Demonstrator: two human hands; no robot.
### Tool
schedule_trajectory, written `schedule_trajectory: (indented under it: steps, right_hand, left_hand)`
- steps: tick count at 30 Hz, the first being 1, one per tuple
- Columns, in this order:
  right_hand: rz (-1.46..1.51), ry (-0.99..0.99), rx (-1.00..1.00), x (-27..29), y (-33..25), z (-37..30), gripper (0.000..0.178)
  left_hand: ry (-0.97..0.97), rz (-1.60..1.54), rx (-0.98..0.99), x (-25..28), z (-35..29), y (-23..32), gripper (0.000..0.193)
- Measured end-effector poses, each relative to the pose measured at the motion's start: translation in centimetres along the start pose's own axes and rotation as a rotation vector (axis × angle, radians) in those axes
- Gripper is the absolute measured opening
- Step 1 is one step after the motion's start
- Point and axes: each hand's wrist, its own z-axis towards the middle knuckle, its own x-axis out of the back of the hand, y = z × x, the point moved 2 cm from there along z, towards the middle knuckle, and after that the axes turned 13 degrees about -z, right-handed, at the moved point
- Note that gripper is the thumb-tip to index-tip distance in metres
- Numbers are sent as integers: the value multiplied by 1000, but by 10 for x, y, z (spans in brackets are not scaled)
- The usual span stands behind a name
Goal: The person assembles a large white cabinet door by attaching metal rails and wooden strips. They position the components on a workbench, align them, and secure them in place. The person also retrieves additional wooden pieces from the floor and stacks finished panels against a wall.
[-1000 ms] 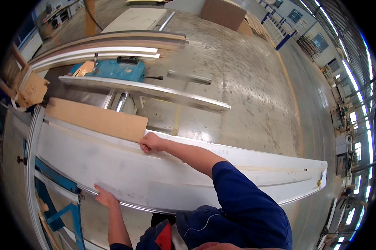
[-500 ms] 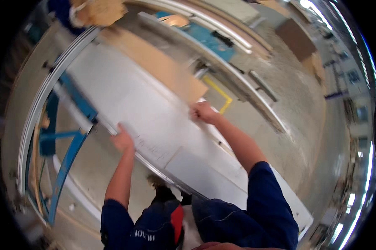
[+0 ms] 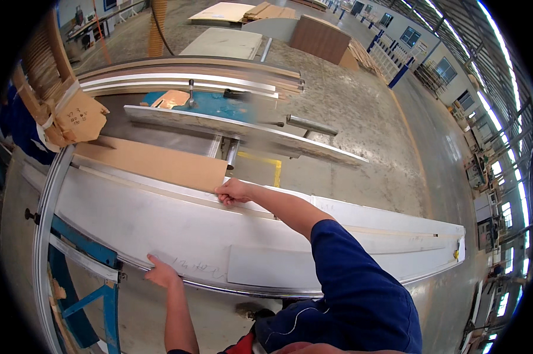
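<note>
My right hand (image 3: 234, 192) reaches across a long white worktable (image 3: 142, 212), its fingers closed at the near right corner of a brown board (image 3: 166, 164). They appear to pinch the board's edge. The board lies lengthwise along the far side of the table, its left end close to a piece of torn cardboard (image 3: 83, 115). At the table's near edge, my left hand (image 3: 162, 273) rests with thumb and fingers apart and nothing held. Just right of it, a flat pale grey panel (image 3: 278, 266) lies on the table, beside some handwriting.
A metal rail (image 3: 45, 236) crosses the table's left end above a blue frame (image 3: 107, 312). Beyond the board, a long upright plank (image 3: 249, 133) stands in front of a blue surface (image 3: 219, 108) with stacked strips behind. A brown panel (image 3: 319, 38) stands farther back on the floor.
The whole view has turned, so the table now runs more nearly left to right. My right hand stays at the brown board's corner, and my left hand stays by the near edge.
</note>
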Motion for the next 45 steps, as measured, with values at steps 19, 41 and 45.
schedule_trajectory:
  steps: [19, 41, 45]
  right_hand:
    - [-14, -22, 19, -63, -68, 72, 33]
    - [-82, -62, -10, -111, -122, 153, 30]
    - [-94, -48, -13, -121, -134, 165, 31]
  left_hand:
    - [68, -48, -61, 5, 97, 56, 82]
    - [163, -12, -116, -20, 212, 64, 79]
    - [198, 8, -104, -25, 222, 70, 79]
